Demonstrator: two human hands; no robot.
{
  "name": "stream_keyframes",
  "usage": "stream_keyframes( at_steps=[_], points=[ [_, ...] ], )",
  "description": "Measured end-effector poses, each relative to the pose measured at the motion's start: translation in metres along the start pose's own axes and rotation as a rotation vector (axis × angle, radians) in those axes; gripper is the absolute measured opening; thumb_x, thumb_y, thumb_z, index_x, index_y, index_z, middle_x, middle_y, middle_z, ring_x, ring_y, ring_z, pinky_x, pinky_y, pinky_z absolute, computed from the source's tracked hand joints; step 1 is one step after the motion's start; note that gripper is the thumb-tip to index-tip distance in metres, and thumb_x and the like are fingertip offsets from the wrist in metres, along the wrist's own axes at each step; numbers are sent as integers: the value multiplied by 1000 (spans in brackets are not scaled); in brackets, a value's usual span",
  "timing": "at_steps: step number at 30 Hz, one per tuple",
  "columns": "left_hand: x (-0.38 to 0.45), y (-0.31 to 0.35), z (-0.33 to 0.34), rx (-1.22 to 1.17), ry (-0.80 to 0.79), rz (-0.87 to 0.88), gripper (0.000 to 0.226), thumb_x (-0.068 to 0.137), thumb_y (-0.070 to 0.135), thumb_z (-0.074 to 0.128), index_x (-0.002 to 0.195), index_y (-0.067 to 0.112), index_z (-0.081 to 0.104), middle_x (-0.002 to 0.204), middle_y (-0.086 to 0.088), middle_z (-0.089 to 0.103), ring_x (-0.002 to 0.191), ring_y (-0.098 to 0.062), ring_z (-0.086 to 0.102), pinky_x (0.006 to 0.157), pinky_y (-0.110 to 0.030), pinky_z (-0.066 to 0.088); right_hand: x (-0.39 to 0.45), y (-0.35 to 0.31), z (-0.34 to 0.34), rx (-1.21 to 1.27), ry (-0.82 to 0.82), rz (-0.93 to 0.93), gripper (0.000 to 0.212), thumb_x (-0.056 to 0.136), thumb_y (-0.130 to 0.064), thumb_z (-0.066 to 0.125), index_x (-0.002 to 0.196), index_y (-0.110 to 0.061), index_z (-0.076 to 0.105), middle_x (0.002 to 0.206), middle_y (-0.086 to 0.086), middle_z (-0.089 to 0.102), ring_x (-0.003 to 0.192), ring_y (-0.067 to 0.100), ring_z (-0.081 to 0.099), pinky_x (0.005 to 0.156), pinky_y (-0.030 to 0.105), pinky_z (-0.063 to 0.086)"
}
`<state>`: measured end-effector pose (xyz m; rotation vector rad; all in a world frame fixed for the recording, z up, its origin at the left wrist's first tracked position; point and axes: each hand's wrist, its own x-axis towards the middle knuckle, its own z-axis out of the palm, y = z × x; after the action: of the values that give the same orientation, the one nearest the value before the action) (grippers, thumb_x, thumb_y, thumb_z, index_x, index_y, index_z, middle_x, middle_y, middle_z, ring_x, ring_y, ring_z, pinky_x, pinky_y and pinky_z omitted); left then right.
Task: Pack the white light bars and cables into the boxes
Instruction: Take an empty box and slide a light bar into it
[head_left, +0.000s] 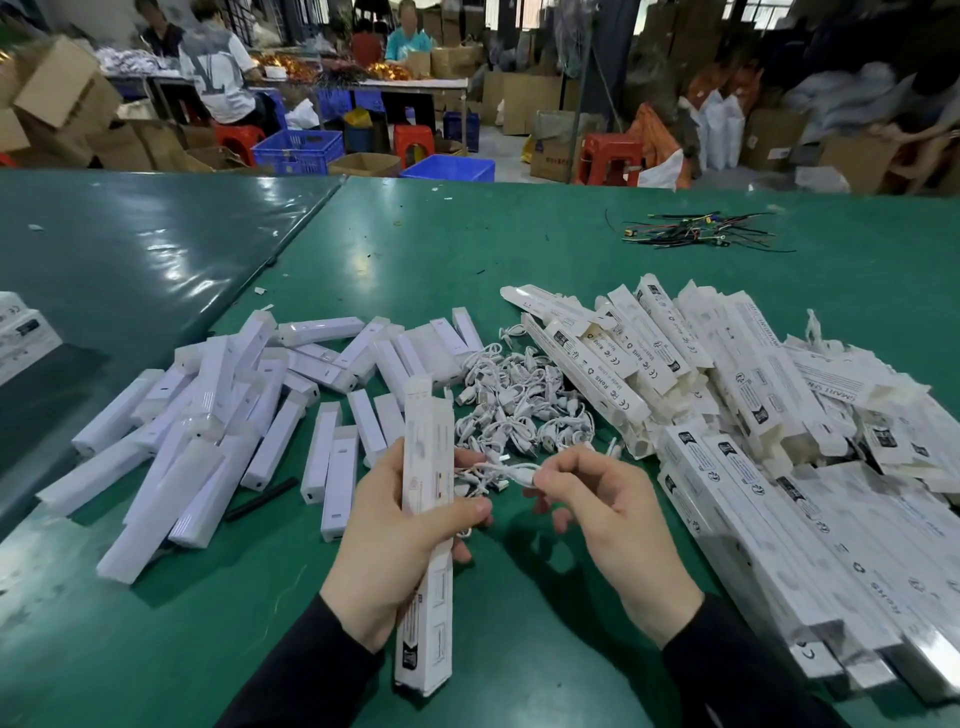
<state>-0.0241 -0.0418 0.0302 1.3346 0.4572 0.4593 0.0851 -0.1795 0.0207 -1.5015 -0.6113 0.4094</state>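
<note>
1. The left hand (400, 540) has its grip wrapped round a long white box (427, 525), fingers curled over its right edge and thumb along its left — the box stands nearly upright, its top flap open above the hand.
2. The right hand (602, 525) pinches a coiled white cable (498, 473) between thumb and forefinger; the cable stretches from that grip leftward to the box, touching the left fingertips.
3. Just beyond both grips lies a heap of white cables (519, 400) on the green tabletop (519, 623).
4. Left of the left grip, a loose pile of white light bars (208, 415) is spread over the tabletop, some lying across each other.
5. Right of the right grip, printed white boxes (753, 405) are stacked in a sprawling pile — several lie in a row near the tabletop's near edge.
6. Far beyond the right grip, a bundle of coloured wires (696, 234) lies apart from the rest.
</note>
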Motion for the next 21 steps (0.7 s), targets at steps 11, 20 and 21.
stream_keyframes(
  at_steps=[11, 20, 21],
  points=[
    [3, -6, -2, -155, -32, -122, 51, 63, 10, 77, 110, 0, 59, 99, -17, 74, 79, -24, 73, 59, -25, 58, -10, 2, 5, 45, -196, -73, 19, 74, -1, 79, 63, -13, 70, 116, -6, 71, 105, 18, 69, 83, 21, 53],
    [3, -4, -2, -154, -58, -78, 46, 61, -15, 73, 103, -1, 58, 95, -19, 74, 79, -31, 74, 59, -27, 57, -10, 4, 6, -329, -185, -476, 27, 71, -1, 76, 93, -13, 68, 114, -10, 70, 111, 8, 64, 95, 22, 47],
    [3, -4, -3, -145, -70, -83, 44, 64, -19, 71, 101, -2, 58, 95, -20, 73, 80, -33, 74, 60, -27, 57, -10, 3, 6, -325, -201, -419, 38, 71, -5, 75, 105, -18, 63, 115, -12, 68, 113, 8, 63, 96, 23, 47]
  ],
)
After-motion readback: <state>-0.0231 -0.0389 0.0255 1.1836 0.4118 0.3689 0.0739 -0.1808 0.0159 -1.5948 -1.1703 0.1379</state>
